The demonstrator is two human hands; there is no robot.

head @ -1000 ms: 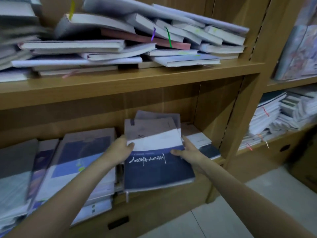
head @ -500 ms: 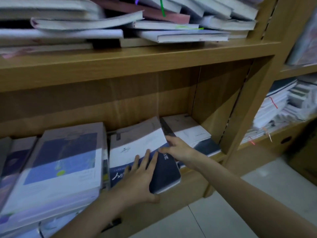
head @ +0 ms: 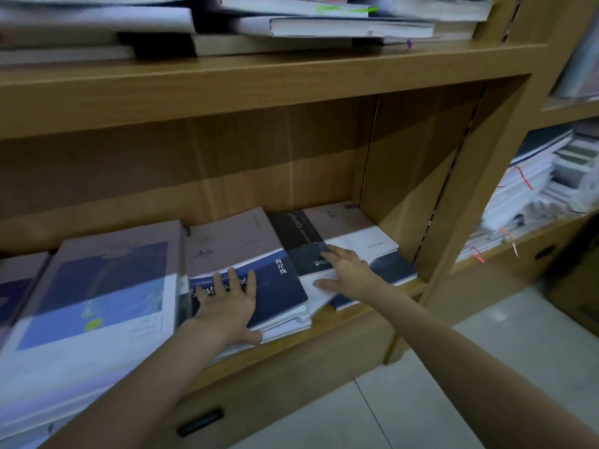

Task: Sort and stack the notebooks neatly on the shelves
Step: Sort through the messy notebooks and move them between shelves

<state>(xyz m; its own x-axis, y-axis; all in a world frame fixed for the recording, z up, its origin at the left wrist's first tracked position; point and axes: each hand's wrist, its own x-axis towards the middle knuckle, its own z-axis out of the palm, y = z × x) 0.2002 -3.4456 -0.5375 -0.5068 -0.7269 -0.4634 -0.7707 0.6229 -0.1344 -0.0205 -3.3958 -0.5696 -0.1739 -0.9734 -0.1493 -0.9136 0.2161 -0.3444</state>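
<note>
A grey, white and navy notebook (head: 240,244) tops the middle stack on the lower shelf (head: 356,314). My left hand (head: 228,304) lies flat on its navy part, fingers spread and straight. To the right, a second stack (head: 350,226) has a dark book (head: 296,231) lying partly over it. My right hand (head: 345,270) rests on that stack with fingers stretched out, thumb along a white front edge. A larger blue and white notebook (head: 97,286) tops the stack to the left.
The upper shelf (head: 259,79) carries a messy pile of books (head: 340,25) close overhead. A wooden upright (head: 470,189) closes the compartment on the right. Beyond it, stacked papers (head: 534,189) fill another shelf. Pale floor tiles (head: 421,400) lie below.
The navy notebook has gone from my two-handed hold down onto the middle stack and deeper into the shelf. My left hand now lies flat on it; my right hand shifted to the right-hand stack.
</note>
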